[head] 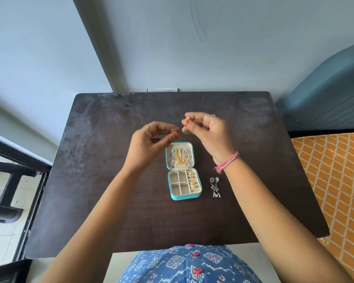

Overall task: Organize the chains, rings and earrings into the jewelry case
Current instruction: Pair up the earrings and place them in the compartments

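My open jewelry case [184, 178] sits mid-table with both hands raised beyond it.
Silver earrings [214, 186] lie just right of it; bare dark table [110, 201] surrounds. My left hand [149, 144] pinches a small earring piece [172, 130]; my right hand [210, 131] pinches a round earring [185, 129].

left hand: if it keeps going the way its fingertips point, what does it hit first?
Probably the right hand. The left hand pinches a small earring, fingertips pointing right and slightly away, toward the round earring hanging from the right hand's pinch. Depth is unclear from one view.
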Available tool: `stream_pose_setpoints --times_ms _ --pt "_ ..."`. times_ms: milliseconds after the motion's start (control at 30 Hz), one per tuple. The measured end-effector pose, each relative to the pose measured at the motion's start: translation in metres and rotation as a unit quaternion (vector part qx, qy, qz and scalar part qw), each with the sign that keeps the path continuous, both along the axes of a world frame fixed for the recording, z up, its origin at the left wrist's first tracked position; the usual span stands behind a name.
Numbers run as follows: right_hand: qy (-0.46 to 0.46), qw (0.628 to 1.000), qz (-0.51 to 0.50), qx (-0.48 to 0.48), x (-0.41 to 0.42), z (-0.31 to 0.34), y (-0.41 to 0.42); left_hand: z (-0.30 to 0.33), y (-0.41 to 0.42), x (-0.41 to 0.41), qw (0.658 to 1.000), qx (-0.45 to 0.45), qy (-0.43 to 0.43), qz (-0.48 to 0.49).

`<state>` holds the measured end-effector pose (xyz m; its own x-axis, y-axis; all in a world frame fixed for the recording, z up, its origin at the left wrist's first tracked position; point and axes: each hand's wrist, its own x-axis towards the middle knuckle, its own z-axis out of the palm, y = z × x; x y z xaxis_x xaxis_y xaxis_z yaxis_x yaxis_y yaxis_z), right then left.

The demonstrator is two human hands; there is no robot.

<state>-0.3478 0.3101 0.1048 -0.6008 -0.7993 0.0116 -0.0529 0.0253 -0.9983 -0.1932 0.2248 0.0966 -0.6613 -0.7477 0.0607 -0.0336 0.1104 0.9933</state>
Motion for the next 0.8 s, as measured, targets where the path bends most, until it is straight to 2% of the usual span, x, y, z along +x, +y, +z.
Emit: stream_pose_setpoints --times_ms 300,567,800 --pt "-0.190 0.976 -0.078 0.068 0.038 -0.078 0.039 -0.067 0.035 0.023 0.993 0.099 -0.066 0.002" --pt "-0.217 0.965 -0.089 0.114 0.055 -0.113 0.070 -0.106 0.062 0.042 0.981 0.065 -0.182 0.031" --pt "-0.217 0.965 -0.094 0.110 0.058 -0.123 0.077 -0.119 0.074 0.042 0.967 0.082 -0.235 0.049"
